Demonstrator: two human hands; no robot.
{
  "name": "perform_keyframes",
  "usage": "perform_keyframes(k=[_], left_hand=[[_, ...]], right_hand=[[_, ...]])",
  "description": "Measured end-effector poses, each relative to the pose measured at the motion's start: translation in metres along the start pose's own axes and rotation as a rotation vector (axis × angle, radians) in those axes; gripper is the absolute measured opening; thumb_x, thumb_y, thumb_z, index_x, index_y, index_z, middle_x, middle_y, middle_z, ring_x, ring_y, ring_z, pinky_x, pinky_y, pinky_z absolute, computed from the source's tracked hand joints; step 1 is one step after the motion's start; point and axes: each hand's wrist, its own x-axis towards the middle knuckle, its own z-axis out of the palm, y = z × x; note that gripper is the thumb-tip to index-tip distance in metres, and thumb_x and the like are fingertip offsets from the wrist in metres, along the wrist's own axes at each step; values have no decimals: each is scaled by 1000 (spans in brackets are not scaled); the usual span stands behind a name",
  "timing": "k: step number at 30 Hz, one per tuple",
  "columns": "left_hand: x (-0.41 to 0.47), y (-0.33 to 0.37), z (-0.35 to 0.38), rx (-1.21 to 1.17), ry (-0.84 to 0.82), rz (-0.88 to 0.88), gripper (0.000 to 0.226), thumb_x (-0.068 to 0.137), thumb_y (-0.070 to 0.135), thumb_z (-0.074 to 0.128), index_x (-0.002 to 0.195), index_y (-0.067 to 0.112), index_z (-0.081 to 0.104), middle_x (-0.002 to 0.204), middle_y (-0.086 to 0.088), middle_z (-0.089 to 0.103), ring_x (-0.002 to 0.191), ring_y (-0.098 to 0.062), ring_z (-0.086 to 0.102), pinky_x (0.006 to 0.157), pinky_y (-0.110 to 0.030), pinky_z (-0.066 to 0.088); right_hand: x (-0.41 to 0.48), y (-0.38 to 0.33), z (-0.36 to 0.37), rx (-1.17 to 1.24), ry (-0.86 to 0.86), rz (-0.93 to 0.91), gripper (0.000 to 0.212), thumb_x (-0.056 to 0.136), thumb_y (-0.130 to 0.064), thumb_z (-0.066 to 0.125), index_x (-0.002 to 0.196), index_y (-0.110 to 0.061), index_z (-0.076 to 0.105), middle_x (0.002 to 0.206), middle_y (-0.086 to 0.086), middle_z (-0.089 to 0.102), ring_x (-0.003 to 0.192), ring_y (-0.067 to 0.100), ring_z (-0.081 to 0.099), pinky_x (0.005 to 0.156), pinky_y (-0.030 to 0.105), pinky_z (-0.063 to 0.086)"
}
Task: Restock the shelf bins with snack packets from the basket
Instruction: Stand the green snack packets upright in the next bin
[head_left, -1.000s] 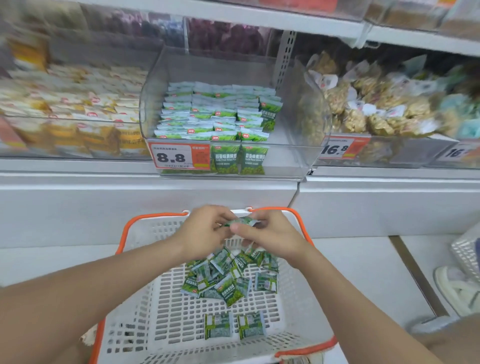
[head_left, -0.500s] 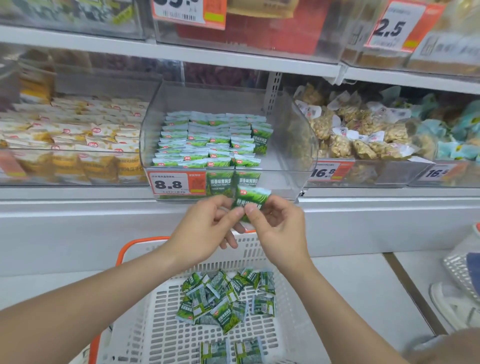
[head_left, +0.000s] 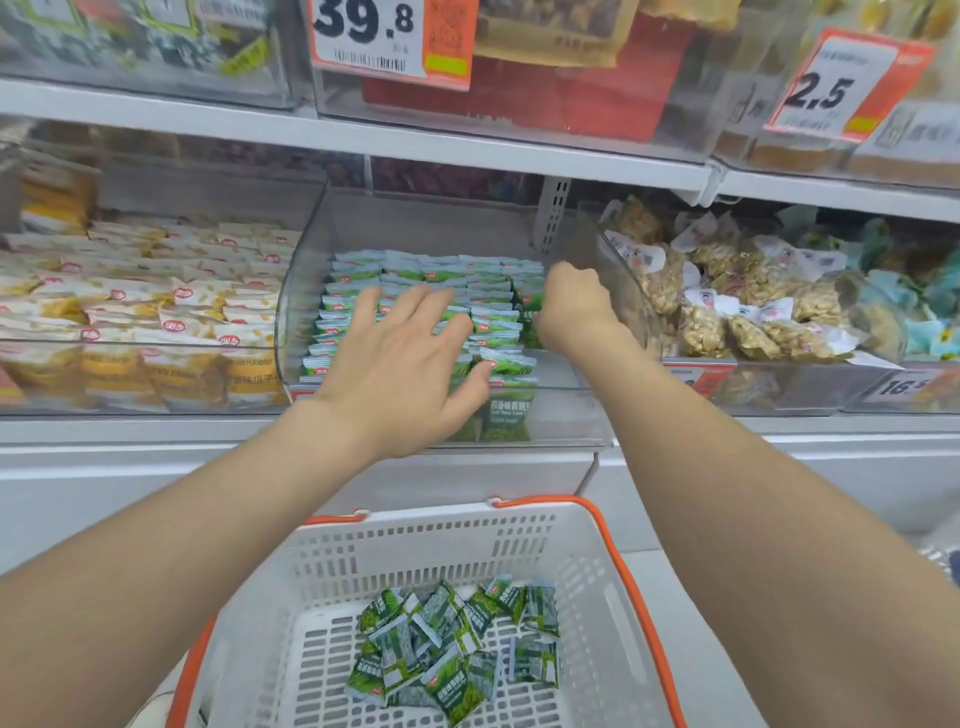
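**Asker:** Where are the snack packets, and which way do they lie?

**Describer:** Most sit in the clear bin (head_left: 306, 270) at the centre of the shelf (head_left: 467, 140). These green-and-white packets (head_left: 415, 270) stand on edge in tight rows. Their long axis runs left to right, with row behind row from near to far. Two upright packets (head_left: 506, 415) stand at the bin's near wall, faces toward the viewer. Lower and nearer, a heap of green packets (head_left: 447, 649) lies on the floor of a white basket (head_left: 431, 540) with orange handles (head_left: 623, 571). They point every which way, some flat and some tilted.

**Asker:** And the hands?

**Describer:** The left hand (head_left: 400, 364) is over the near rows in the bin, palm down. Its fingers are straight, spread and pointing far, so its grip is released. The right hand (head_left: 574, 301) is at the right end of the rows, just beside a darker green packet. Its fingers curl down behind the knuckles, so I cannot tell whether its grip holds anything.

**Asker:** Can any writing be read?

**Describer:** The upright packets carry white Chinese characters and a line of Latin letters, too blurred to read. The rowed packets each show a small red oval logo. On the shelf above, one orange-edged price tag (head_left: 389, 41) reads 39.8 and another price tag (head_left: 831, 88) reads 2.5. A third tag (head_left: 906, 387) at far right begins with 16. Cream packets (head_left: 182, 301) with the same red oval fill the bin to the left, and clear bags of nuts (head_left: 727, 312) fill the one to the right
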Motion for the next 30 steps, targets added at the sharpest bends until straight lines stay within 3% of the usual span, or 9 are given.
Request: perform_keyframes(k=[4, 7, 11, 14, 18, 20, 23, 25, 30], left_hand=[[1, -3, 3, -32, -82, -20, 70, 96, 65, 9, 124, 24, 59, 155, -7, 45, 148, -28, 33, 117, -60, 21], [1, -2, 4, -24, -78, -11, 66, 98, 64, 11, 124, 26, 59, 150, -6, 47, 142, -29, 38, 116, -60, 22], [-1, -3, 4, -37, 28, 9, 57, 101, 62, 22, 120, 23, 58, 132, -6, 53, 120, -32, 50, 108, -55, 30], [-6, 1, -2, -33, 234, 71, 41, 101, 51, 42, 109, 15, 59, 113, -9, 55, 101, -35, 52, 90, -49, 39], [-30, 20, -2, -58, 488, 395, 20, 94, 23, 58, 80, 10, 60, 78, -10, 54, 72, -32, 49, 62, -43, 37], [-48, 28, 15, -113, 351, 485, 22, 91, 24, 58, 72, 15, 58, 67, -5, 52, 63, -31, 51, 54, -38, 40], [-74, 39, 43, -108, -218, 472, 26, 93, 36, 49, 74, 21, 56, 68, -1, 60, 62, -31, 60, 54, -35, 47], [-87, 46, 60, -51, -573, 441, 27, 99, 39, 42, 85, 22, 58, 82, -3, 66, 73, -31, 62, 61, -36, 46], [-127, 58, 108, 45, -990, 518, 20, 103, 21, 43, 94, 15, 59, 84, -6, 58, 72, -30, 57, 65, -42, 53]], right_hand=[[29, -7, 16, -55, -113, 47, 53, 98, 0, 54, 148, 3, 39, 147, 25, 46, 134, 40, 51, 105, 40, 46], [41, -4, 23, -27, -52, 68, 71, 95, -1, 61, 154, 5, 21, 148, 26, 43, 136, 41, 49, 103, 42, 47], [40, 7, 22, -74, 41, 25, 50, 91, -17, 75, 133, -1, 54, 129, 21, 61, 115, 42, 65, 84, 41, 56], [19, 12, 10, 13, 39, 0, 40, 95, -22, 74, 124, -1, 57, 124, 24, 59, 110, 45, 64, 83, 44, 56], [-53, 17, -4, 158, 413, -210, 20, 93, -33, 55, 90, -16, 66, 89, 12, 69, 87, 40, 66, 65, 37, 47], [-97, 21, 0, 290, 556, -353, 25, 86, -40, 54, 75, -19, 63, 67, 0, 64, 67, 31, 63, 58, 37, 49], [-150, 37, 33, 344, 452, -589, 23, 80, -33, 52, 63, -18, 54, 53, -1, 52, 51, 28, 52, 47, 35, 41], [-168, 53, 69, 253, 264, -641, 24, 77, -35, 48, 62, -18, 54, 53, -1, 53, 50, 28, 52, 47, 35, 43], [-187, 97, 163, -191, -413, -578, 22, 89, -34, 51, 87, -16, 64, 83, 9, 68, 78, 33, 66, 63, 34, 47]])
